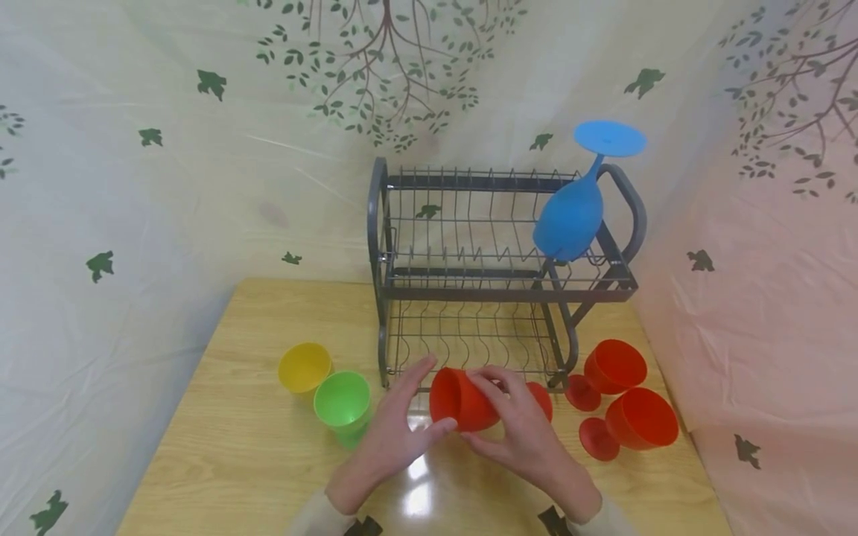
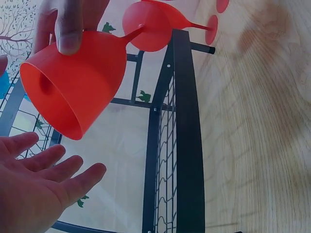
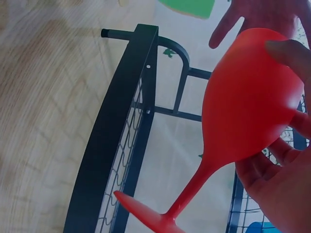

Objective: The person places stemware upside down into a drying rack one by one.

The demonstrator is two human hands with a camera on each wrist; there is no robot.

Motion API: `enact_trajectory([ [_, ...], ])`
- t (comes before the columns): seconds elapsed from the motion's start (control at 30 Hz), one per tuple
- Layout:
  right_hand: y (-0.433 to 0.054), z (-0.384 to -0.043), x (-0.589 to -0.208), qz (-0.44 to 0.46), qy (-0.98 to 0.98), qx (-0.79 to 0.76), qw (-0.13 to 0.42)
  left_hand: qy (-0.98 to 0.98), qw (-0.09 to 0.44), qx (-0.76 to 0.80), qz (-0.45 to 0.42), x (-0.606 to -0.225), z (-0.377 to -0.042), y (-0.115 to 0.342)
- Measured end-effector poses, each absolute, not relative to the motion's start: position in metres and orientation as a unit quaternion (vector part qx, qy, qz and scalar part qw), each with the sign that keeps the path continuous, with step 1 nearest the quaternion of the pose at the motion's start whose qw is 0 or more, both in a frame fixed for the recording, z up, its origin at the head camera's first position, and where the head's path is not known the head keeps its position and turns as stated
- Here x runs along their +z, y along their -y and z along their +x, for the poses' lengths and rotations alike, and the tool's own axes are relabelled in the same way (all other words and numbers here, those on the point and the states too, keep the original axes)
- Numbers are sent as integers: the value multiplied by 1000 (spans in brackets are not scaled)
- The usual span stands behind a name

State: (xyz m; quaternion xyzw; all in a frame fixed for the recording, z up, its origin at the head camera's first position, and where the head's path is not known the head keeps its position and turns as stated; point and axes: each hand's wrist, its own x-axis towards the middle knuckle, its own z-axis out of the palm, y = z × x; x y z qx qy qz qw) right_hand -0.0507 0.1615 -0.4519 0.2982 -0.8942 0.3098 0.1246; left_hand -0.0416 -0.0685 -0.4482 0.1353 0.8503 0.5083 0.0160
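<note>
A red plastic goblet (image 1: 477, 408) is tilted on its side in front of the dish rack, its mouth toward the left. My right hand (image 1: 519, 435) grips it round the bowl, as the right wrist view shows with the goblet (image 3: 248, 97) stem pointing down. My left hand (image 1: 395, 432) is spread beside the goblet's mouth, its fingers straight. In the left wrist view a gap shows between the left hand (image 2: 43, 184) and the rim of the goblet (image 2: 82, 77). The goblet's foot is partly behind my right hand in the head view.
A black two-tier dish rack (image 1: 509, 295) stands at the back, with a blue goblet (image 1: 570, 216) upside down on its upper right. Two red goblets (image 1: 615, 366) lie to the right. A yellow cup (image 1: 304, 368) and a green goblet (image 1: 342, 402) are on the left of the wooden table (image 1: 221, 447).
</note>
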Motion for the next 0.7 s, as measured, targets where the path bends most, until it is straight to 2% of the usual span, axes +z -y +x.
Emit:
enact_trajectory([
  [0.4, -155, -50, -447, 346, 894, 237, 155, -831, 19, 536, 148, -453, -43, 69],
  [0.7, -153, -49, -446, 355, 893, 230, 152, -802, 13, 573, 172, -459, -45, 70],
])
